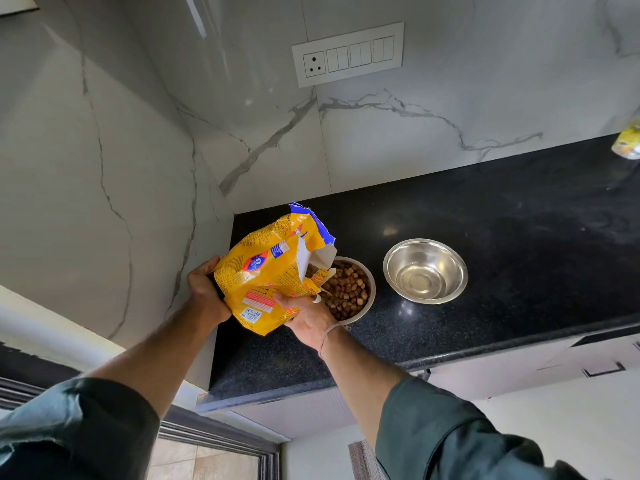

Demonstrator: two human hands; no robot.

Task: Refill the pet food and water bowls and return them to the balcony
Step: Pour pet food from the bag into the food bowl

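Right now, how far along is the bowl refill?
Done: the food bowl on the black counter already holds kibble. In hand: left hand and right hand hold the yellow food bag tipped over it. Left: the second steel bowl looks empty or barely filled; neither bowl is back on the balcony.

A yellow pet food bag [273,271] with a blue torn top and orange-red label panels; brown kibble [348,289]; two silver steel bowls [425,270]; a speckled black countertop [502,237]; grey-veined white marble wall [138,133]; dark teal sleeves [450,427]; a blurred, possibly yellow-green item [628,142] at far right.
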